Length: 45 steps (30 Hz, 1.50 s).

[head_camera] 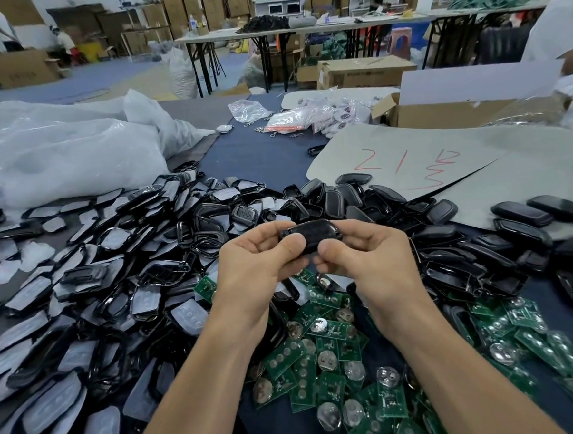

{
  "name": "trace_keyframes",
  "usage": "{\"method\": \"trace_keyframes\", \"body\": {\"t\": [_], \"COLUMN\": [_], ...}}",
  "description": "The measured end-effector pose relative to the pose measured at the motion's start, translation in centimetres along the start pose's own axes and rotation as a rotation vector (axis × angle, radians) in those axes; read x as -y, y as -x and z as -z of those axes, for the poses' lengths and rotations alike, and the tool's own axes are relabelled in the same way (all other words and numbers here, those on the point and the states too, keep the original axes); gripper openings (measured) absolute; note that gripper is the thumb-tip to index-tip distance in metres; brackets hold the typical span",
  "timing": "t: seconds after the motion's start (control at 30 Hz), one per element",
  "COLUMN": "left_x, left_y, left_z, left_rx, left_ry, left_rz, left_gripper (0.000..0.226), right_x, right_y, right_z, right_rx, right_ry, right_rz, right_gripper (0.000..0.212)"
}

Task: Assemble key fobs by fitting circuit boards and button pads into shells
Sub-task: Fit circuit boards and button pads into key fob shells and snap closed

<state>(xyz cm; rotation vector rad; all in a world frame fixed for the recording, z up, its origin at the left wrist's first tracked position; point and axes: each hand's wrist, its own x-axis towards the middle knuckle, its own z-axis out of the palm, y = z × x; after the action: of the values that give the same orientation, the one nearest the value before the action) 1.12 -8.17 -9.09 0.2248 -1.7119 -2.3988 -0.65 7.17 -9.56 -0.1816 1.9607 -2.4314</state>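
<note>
Both hands, left hand (260, 252) and right hand (357, 249), pinched one black key fob shell (310, 237) above the dark table (261, 151); green circuit boards (334, 365) lay beneath, loose shells (114, 277) spread leftward; stacked cartons (178, 8) lined the warehouse behind.

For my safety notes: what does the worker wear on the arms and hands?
Nothing shows. The left hand and right hand are bare, without gloves, rings or a watch. The left forearm and right forearm are bare too; no sleeve is in view.
</note>
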Motion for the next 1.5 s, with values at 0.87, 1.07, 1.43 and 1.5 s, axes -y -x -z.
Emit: {"method": "trace_keyframes", "body": {"t": [0.87,1.07,1.43,1.5], "left_x": [-0.1,-0.8,-0.4,-0.2], "left_y": [0.8,0.5,-0.2,-0.1], "left_z": [0.4,0.6,1.1,1.1], "left_rx": [0.048,0.031,-0.09,-0.087], "left_ry": [-0.499,-0.226,-0.23,-0.299], "left_rz": [-0.325,-0.165,0.064,0.055], "left_gripper": [0.047,0.032,0.022,0.024], "right_x": [0.9,1.1,1.5,1.5], "right_y": [-0.3,-0.5,-0.8,-0.8], "right_z": [-0.2,0.6,1.6,1.7], "right_rx": [-0.027,0.045,-0.057,-0.076], "right_ry": [-0.451,-0.536,-0.395,-0.205], "right_rz": [-0.374,-0.432,-0.275,-0.158], "right_gripper": [0.024,0.022,0.026,0.02]}}
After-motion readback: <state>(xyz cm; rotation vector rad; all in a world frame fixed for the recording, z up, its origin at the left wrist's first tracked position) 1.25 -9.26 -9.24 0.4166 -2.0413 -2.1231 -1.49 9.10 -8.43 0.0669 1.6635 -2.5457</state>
